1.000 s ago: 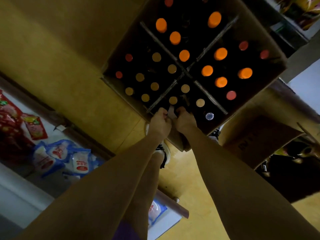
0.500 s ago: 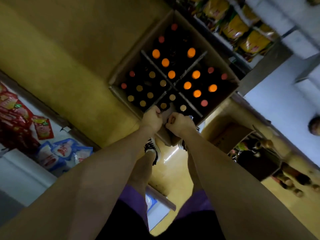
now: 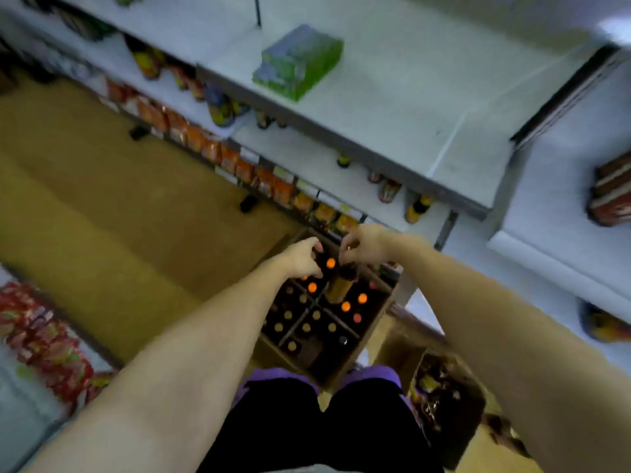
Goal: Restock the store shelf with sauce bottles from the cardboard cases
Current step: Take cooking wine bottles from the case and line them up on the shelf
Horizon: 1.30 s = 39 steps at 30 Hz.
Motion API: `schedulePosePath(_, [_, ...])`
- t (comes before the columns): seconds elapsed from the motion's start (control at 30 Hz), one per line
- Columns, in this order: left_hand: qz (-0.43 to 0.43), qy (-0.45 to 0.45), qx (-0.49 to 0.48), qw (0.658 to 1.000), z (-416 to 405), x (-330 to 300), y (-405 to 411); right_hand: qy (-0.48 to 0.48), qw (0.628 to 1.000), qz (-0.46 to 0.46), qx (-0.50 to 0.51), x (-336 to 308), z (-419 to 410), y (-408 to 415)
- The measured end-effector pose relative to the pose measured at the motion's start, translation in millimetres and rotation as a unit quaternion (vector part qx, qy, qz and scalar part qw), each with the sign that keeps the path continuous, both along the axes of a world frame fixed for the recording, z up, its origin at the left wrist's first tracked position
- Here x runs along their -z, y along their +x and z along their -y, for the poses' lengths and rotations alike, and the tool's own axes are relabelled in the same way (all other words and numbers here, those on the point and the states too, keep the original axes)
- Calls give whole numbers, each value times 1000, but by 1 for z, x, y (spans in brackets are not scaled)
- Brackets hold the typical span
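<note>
**Bottle lifted out of case, shelf is up and ahead of both grips**

Right hand (image 3: 363, 246): grip narrow, fingers pinched on the neck of a sauce bottle (image 3: 341, 285). Bottle hangs directly below that grip, clear above the caps left in the cardboard case (image 3: 374, 322). Long axis is near vertical, bottom tilted slightly toward the person. Label looks amber/brown; frame is motion-blurred, can't read more.

Left hand (image 3: 302, 257): just beside the right grip, on its left. Fingers curled down around something dark with an orange cap (image 3: 330, 263) showing right next to the fingertips. Looks like a second bottle neck, but blur hides the contact, so can't tell whether it's actually held.

The relation that matters: the lower shelf (image 3: 307, 148) with a few bottles already on it lies ahead of and above both grips, past the far edge of the case. My read is the right hand is nearer to the open stretch of that shelf and has the bottle free, so it goes first, moving up and forward with the bottle kept upright.

Risk: a neck-only pinch lets the bottle swing, and the overhanging upper shelf (image 3: 392, 107) edge sits over the placement spot.

A second opened case (image 3: 440, 397) is down to the right of the right grip.
</note>
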<state>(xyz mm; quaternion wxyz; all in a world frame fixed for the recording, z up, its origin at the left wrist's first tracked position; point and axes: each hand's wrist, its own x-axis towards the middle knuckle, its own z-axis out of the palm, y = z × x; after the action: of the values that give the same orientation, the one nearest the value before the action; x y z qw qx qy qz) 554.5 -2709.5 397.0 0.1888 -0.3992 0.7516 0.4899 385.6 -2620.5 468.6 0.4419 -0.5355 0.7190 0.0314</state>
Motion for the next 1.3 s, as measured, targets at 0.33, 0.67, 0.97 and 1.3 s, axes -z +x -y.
schedulePosePath(0.33, [-215,-24,69,974,16,-222,-68,-191,974,-49,108,-251,3,-33])
schedulePosePath(0.67, [-403,-46,-26,913,-13,-334,-134,-443,851,36,281,-367,-47,-83])
schedulePosePath(0.97, [-473,13,-112,874,-35,-419,-218,-436,822,53,363,-367,-106,-180])
schedulePosePath(1.3, [-517,50,-16,854,-90,-469,-352,-415,846,13,334,-371,-142,-276])
